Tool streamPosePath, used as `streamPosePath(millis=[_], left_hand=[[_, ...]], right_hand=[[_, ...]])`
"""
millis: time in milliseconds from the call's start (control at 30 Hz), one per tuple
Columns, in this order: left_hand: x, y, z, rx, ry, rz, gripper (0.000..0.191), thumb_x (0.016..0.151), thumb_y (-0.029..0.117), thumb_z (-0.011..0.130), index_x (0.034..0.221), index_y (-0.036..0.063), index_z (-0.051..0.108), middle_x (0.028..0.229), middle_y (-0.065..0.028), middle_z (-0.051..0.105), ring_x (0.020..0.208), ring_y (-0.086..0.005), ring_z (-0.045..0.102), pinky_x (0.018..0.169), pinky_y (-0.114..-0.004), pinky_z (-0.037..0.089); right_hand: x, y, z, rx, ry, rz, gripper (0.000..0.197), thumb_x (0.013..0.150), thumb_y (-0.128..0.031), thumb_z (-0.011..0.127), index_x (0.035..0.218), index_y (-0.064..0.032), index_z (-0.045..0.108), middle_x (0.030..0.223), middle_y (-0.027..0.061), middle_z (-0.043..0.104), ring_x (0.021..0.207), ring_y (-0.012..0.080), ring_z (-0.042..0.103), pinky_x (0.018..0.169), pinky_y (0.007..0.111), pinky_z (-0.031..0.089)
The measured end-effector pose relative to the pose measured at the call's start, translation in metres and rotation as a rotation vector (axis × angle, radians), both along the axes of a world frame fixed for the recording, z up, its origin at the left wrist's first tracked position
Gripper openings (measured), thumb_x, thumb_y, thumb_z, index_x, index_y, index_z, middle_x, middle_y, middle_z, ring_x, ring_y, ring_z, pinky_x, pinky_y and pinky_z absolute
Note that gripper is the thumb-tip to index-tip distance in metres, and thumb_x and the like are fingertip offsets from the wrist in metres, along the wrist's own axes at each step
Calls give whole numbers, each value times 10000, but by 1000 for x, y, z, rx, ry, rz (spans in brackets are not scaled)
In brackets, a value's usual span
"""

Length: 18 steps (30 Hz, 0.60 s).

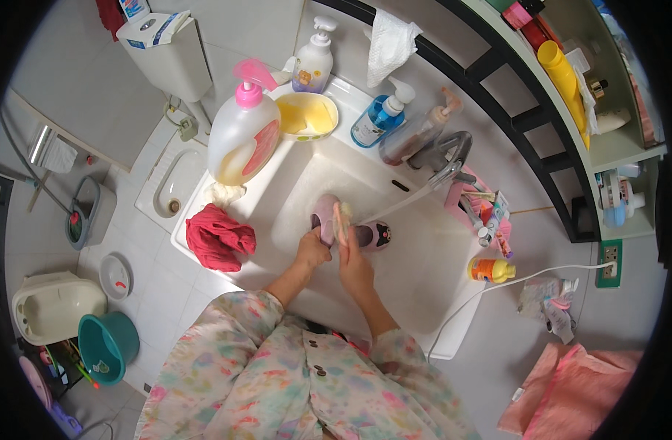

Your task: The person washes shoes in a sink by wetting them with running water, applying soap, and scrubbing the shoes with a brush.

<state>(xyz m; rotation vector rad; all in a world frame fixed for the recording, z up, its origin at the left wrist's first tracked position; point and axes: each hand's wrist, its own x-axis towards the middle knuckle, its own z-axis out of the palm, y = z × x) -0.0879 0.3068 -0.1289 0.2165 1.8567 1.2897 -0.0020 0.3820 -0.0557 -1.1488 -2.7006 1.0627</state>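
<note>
In the white sink (424, 275), my left hand (314, 248) grips a small pink-purple shoe (327, 212) by its edge. My right hand (355, 269) holds a scrubbing brush (342, 220), slightly blurred, upright against or just beside the shoe; contact cannot be told. Behind the brush lies a second pink-purple shoe (377, 236) with a dark cartoon face on its toe. Water runs from the metal faucet (448, 162) towards the brush and the shoes.
Along the sink's rim stand a large pink-topped pump bottle (242, 132), a yellow soap dish (308, 116), a blue pump bottle (375, 121) and a yellow bottle (490, 270). A red cloth (220, 237) lies on the left rim. A white cable (512, 280) crosses the right corner.
</note>
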Motion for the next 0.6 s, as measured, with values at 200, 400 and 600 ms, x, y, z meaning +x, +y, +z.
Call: streamPosePath(millis=[200,400,600], left_hand=[[4,9,22,-248,321,-466,429,533,206,668,927,79,555,788,-95,603,740,-245,577,579,-317,432],[-18,23,-14,179,-719,360,334,729,247,631,907,-20,539,831,-111,592,783,-213,570,622,-298,466],[-17,42,-9,530,-685,736,181,700,32,639,856,-10,558,809,-103,579,646,-201,554,579,-283,466]], right_hand=[[-23,52,-40,-27,-52,-74,405,856,-278,391,1216,-92,392,944,217,569,863,394,537,724,464,415],[6,25,-80,-12,36,-42,446,827,-175,425,1258,-133,314,909,206,577,826,393,545,708,468,419],[-7,44,-83,62,-55,-299,367,817,-173,449,1165,-72,392,859,214,584,792,372,563,696,449,430]])
